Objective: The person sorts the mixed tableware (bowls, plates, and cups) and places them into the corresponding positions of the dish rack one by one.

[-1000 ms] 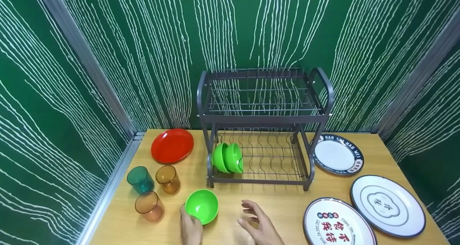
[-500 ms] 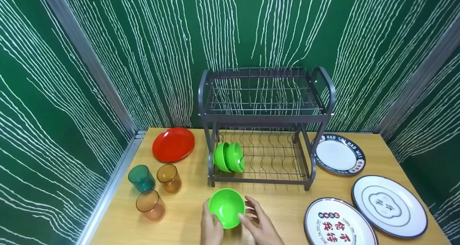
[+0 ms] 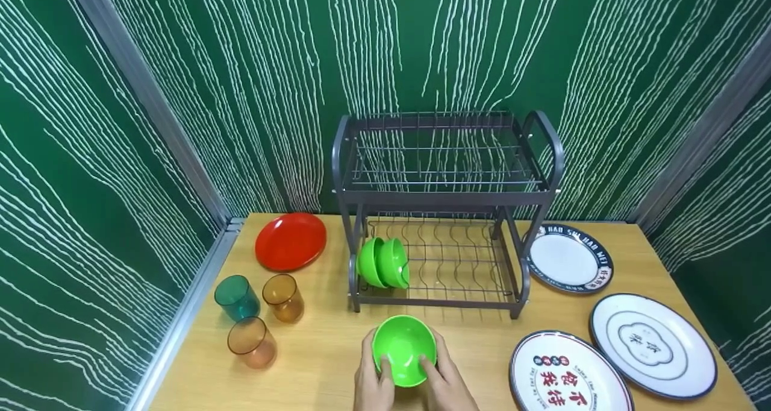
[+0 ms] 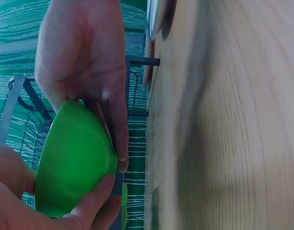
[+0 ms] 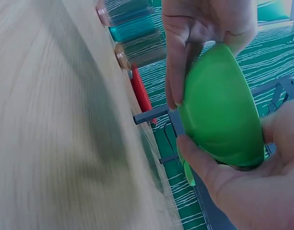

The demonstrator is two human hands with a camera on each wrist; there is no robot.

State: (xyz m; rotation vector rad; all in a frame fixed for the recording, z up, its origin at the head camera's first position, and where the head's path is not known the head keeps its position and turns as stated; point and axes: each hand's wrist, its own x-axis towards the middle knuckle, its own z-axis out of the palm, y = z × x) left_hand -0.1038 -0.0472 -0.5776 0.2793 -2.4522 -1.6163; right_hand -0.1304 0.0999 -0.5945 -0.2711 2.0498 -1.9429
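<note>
A green bowl (image 3: 405, 345) is held above the table in front of the rack, its opening facing up and toward the head camera. The left hand (image 3: 376, 378) grips its left side, thumb over the rim and fingers round the outside. On the opposite side the right hand (image 3: 447, 378) grips it the same way. Both wrist views show the bowl's outer wall (image 4: 75, 158) between the two hands, raised off the wood. Two more green bowls (image 3: 383, 263) stand on edge side by side at the left of the lower shelf of the dark dish rack (image 3: 443, 199).
To the left stand a teal cup (image 3: 238, 298), an amber cup (image 3: 283, 298) and an orange-brown cup (image 3: 252, 343). A red plate (image 3: 291, 241) lies behind them. Right of the rack lie a dark-rimmed plate (image 3: 569, 258), a white plate (image 3: 653, 346) and a red-lettered plate (image 3: 566, 375).
The left hand has carried the green bowl rightward and up off the table. The right hand, apart from it a second ago, has closed on its right side.
</note>
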